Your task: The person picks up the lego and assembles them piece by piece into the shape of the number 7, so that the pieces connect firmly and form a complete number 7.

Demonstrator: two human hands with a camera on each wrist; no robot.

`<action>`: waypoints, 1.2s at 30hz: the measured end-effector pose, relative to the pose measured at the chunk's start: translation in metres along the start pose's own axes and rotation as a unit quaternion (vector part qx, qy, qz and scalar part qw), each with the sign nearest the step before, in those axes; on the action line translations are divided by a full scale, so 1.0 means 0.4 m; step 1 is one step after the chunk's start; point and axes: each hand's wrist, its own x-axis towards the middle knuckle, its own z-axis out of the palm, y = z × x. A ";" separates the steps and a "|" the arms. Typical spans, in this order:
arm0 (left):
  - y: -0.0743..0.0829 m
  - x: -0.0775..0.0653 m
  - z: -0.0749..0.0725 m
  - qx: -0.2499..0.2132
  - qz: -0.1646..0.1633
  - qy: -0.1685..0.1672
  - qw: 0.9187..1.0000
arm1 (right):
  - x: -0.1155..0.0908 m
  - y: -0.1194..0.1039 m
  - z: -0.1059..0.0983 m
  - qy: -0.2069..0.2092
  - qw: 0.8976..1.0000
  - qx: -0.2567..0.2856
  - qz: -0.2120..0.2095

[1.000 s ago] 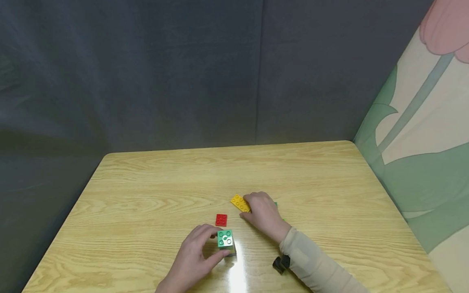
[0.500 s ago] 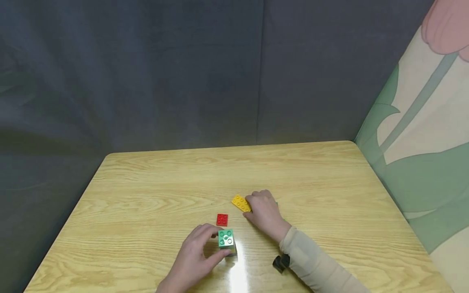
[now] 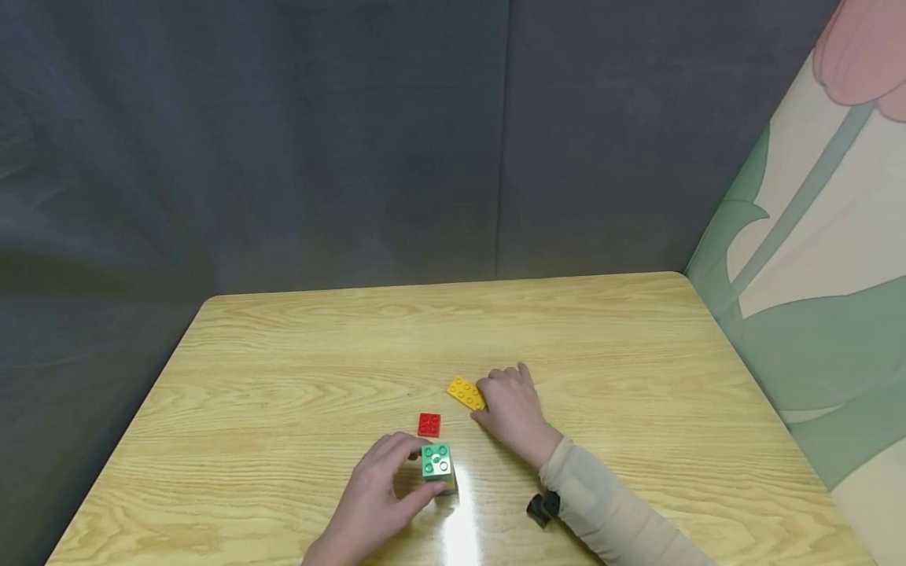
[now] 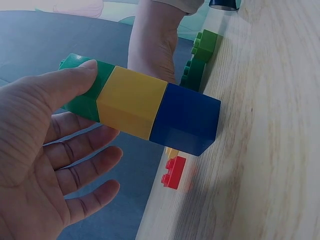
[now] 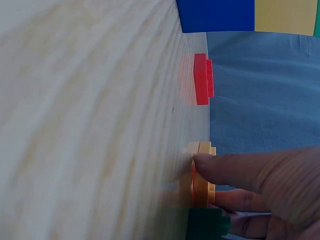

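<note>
My left hand (image 3: 375, 495) grips a stack of three toy bricks, thumb on one side of the green top brick (image 4: 90, 85) and fingers on the other. Below it come a yellow brick (image 4: 132, 102) and a blue brick (image 4: 185, 120), upright on the table in the head view. To the right, my right hand (image 3: 513, 413) pinches a flat yellow brick (image 3: 463, 392) with studs up; the thumb lies on its near side in the right wrist view. A flat red brick (image 3: 429, 424) lies between the stack and the yellow one.
A dark green brick (image 5: 204, 223) and a light green brick (image 4: 205, 46) sit beside and behind my right hand, mostly hidden in the head view. A black device (image 3: 543, 509) is at the right sleeve. Dark cloth (image 3: 354, 157) hangs behind the wooden table (image 3: 297, 354).
My right hand shifts very slightly right, and one of its far fingers lifts and straightens. The left hand and the stack stay in place.
</note>
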 end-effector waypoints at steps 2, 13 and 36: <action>0.000 0.000 0.001 0.000 0.000 0.000 1.000 | 0.000 0.001 0.000 0.000 1.000 -0.001 0.001; -0.002 0.000 0.002 -0.002 -0.002 -0.004 1.000 | -0.005 -0.001 -0.005 0.010 1.000 0.004 -0.007; -0.007 0.000 0.004 -0.021 -0.003 -0.002 1.000 | -0.032 -0.018 -0.064 0.018 0.998 0.060 -0.004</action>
